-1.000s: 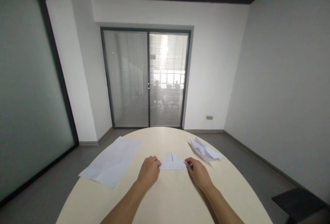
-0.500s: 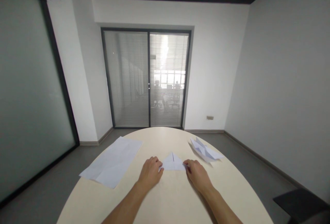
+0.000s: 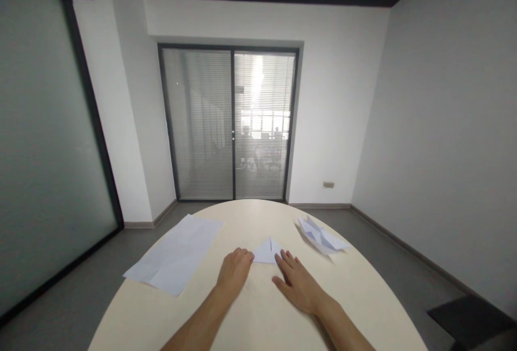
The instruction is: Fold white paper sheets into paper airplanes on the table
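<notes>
A small white folded paper [image 3: 264, 254] lies on the table in a triangle shape, with a dark slit down from its peak. My left hand [image 3: 235, 269] is curled at its left corner, the fingers closed over that corner and hiding it. Flat and with fingers stretched out, my right hand [image 3: 301, 283] rests over the right side of the paper. The thumb is held apart, and the right corner is covered.
A large white paper sheet [image 3: 177, 254] with creases lies on the left of the round table [image 3: 250, 313]. On the right sits a folded paper boat shape [image 3: 321, 235]. A dark chair [image 3: 472, 316] stands beyond the table at lower right.
My right hand has let go of the right corner, opened out and moved left onto the paper. My left hand stays at the left corner with little shift.
</notes>
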A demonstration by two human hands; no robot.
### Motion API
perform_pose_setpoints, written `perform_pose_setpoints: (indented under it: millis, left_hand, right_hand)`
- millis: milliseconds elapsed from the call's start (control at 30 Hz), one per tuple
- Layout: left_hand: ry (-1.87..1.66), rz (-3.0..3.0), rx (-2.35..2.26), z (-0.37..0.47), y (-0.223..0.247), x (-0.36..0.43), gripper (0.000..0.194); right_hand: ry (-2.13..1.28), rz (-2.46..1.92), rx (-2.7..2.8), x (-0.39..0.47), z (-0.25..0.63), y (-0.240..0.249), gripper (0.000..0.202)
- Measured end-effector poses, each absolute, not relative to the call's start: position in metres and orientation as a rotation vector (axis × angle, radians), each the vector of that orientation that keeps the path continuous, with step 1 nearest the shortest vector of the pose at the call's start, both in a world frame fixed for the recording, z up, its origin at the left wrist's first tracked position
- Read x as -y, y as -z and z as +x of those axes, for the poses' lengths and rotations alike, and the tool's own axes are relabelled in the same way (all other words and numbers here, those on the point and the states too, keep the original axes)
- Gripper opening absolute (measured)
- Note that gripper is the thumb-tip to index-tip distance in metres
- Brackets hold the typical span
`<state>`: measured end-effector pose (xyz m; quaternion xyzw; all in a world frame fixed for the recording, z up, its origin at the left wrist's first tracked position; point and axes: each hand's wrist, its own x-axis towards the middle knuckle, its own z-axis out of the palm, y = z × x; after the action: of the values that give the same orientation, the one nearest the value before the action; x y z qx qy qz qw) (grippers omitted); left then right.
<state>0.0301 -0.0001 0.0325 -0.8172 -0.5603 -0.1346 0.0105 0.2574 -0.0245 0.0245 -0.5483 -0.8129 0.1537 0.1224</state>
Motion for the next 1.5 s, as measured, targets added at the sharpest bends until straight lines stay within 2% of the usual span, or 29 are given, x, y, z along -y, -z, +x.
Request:
perform_pose_setpoints:
  millis: [400, 867, 1200, 1500]
  left_hand:
    - [0.433, -2.525, 1.771, 0.03, -0.03, -0.001, 0.03]
    - [0.495, -2.56, 1.821, 0.033, -0.036, 0.005, 0.028]
    - [0.579, -2.596, 1.815, 0.031, -0.03, 0.002, 0.032]
    - [0.557, -2.493, 1.873, 0.029, -0.034, 0.002, 0.034]
  right_hand:
    - [-0.368, -1.64, 2.193, 0.02, 0.252, -0.023, 0.056]
    - [-0.263, -1.739, 2.074, 0.015, 0.253, -0.018, 0.045]
    - [-0.21, -1.728, 2.105, 0.01, 0.259, -0.012, 0.045]
    - [-0.344, -1.538, 2.201, 0.014, 0.266, -0.018, 0.048]
